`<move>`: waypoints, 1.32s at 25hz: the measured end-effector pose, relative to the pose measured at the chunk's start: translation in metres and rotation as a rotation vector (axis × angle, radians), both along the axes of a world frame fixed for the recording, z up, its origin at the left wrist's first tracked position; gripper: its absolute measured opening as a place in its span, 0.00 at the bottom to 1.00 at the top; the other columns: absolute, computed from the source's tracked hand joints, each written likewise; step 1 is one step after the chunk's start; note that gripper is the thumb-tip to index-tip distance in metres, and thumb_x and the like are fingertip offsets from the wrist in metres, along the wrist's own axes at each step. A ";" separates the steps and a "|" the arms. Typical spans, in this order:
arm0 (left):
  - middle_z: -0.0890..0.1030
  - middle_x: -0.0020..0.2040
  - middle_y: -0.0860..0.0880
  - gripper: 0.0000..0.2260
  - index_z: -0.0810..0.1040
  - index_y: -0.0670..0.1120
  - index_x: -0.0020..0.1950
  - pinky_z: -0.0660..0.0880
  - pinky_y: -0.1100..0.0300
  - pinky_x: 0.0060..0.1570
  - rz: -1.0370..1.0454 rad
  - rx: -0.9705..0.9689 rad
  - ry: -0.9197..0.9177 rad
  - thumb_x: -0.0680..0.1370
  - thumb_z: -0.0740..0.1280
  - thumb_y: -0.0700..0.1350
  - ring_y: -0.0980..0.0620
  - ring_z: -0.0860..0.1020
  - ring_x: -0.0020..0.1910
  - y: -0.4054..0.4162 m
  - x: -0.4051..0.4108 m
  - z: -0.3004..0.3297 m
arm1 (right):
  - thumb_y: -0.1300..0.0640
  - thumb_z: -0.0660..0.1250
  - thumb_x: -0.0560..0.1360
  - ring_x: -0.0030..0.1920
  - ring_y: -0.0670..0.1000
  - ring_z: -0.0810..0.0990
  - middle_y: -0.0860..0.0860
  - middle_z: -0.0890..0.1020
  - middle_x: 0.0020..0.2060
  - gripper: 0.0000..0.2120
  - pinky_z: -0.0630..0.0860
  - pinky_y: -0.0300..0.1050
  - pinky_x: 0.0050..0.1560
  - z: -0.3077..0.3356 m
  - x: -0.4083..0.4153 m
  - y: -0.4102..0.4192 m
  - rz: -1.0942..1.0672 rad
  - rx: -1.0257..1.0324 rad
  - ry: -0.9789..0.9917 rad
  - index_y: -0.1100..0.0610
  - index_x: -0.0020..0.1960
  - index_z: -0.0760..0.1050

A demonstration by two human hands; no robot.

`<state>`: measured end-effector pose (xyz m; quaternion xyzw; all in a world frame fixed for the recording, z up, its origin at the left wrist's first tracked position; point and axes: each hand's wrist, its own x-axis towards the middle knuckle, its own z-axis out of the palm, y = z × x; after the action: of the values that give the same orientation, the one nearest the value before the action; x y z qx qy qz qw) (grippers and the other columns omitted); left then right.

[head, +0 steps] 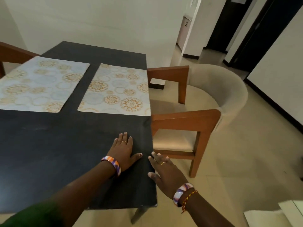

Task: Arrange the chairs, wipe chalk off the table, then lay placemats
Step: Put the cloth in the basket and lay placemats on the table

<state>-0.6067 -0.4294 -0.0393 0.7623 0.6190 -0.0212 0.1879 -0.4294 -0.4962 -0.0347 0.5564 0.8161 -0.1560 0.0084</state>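
Note:
A dark table (65,153) fills the left of the view. Two pale placemats with orange flower circles lie on it: one at the far left (41,84), one at the right edge (116,90). My left hand (123,149) rests flat on the tabletop near the right edge, fingers straight. My right hand (164,171) is spread open at the table's right edge, thumb touching the edge. A wooden chair with beige upholstery (205,102) stands at the table's right side. A faint chalk line (35,128) shows on the table.
Part of another wooden chair (14,53) shows at the far left. Beige tiled floor (246,161) spreads to the right. A white wall stands behind the table, and a dark doorway (229,27) opens at the upper right. A white object (282,210) sits at the lower right.

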 end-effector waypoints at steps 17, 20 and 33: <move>0.54 0.76 0.43 0.26 0.53 0.43 0.76 0.44 0.53 0.73 -0.053 0.074 -0.112 0.81 0.47 0.56 0.46 0.50 0.76 0.164 0.284 0.020 | 0.49 0.52 0.81 0.74 0.54 0.61 0.53 0.62 0.74 0.24 0.53 0.45 0.73 0.038 0.287 0.254 0.255 0.231 -0.093 0.54 0.75 0.58; 0.71 0.67 0.43 0.22 0.66 0.45 0.70 0.57 0.50 0.70 -0.104 -0.070 -0.196 0.82 0.49 0.55 0.46 0.68 0.67 0.203 0.349 0.038 | 0.41 0.44 0.78 0.60 0.52 0.76 0.51 0.77 0.63 0.27 0.70 0.44 0.59 0.063 0.353 0.305 0.263 0.225 -0.120 0.50 0.68 0.70; 0.76 0.59 0.48 0.27 0.69 0.49 0.65 0.71 0.58 0.58 0.626 -0.058 -0.227 0.70 0.71 0.57 0.50 0.74 0.56 0.318 0.596 0.098 | 0.44 0.43 0.73 0.33 0.50 0.75 0.53 0.82 0.34 0.30 0.67 0.38 0.38 0.082 0.500 0.490 0.851 0.395 0.232 0.59 0.40 0.80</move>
<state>-0.0108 -0.1111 0.0583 0.5269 0.7975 0.1050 0.2744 0.0710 -0.0060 0.0468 0.1428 0.9809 -0.0420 -0.1254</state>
